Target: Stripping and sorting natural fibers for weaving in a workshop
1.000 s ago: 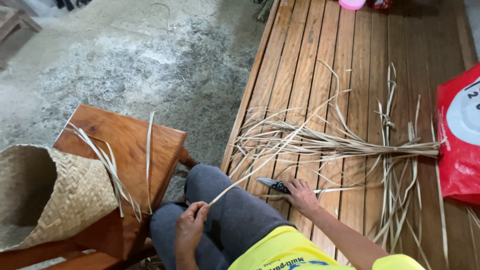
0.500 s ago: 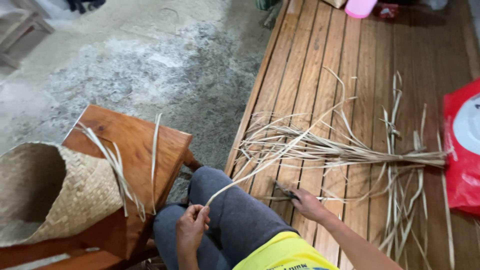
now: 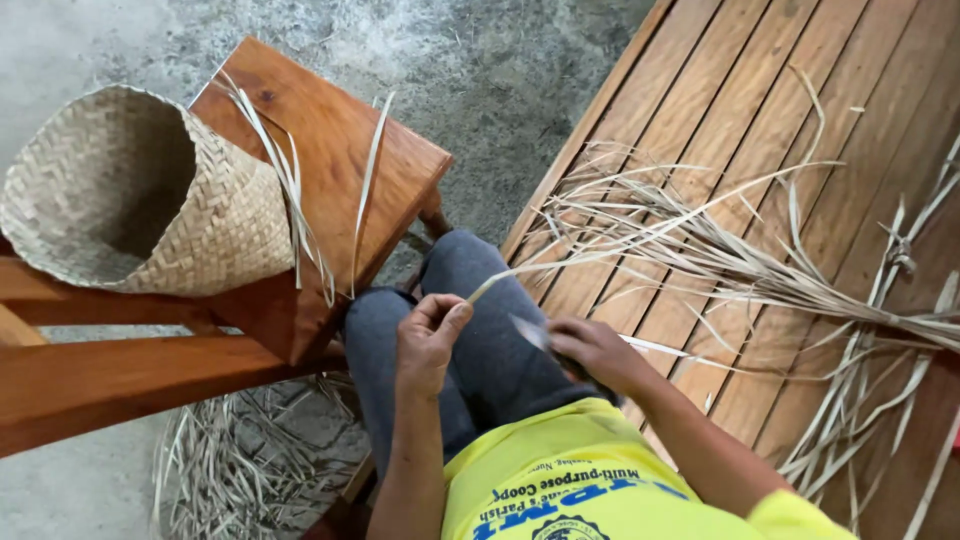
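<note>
Hands meet above the lap in grey trousers (image 3: 470, 330). The left hand (image 3: 428, 338) pinches the near end of one long pale dried leaf strip (image 3: 560, 255) between thumb and fingers; the right hand (image 3: 598, 350) is closed around a small knife with a bright blade (image 3: 528, 331), whose tip points toward the left hand. The strip runs from the lap out to the right, toward the loose bundle of dried leaf strips (image 3: 760, 270) on the brown wooden plank floor (image 3: 720, 90). Left of the lap stands the reddish wooden bench (image 3: 330, 150) with a woven straw basket lying on its side (image 3: 140, 200), several loose ends hanging from it. I judge the weaving is well advanced but not closed, and many strips remain unprepared.
</note>
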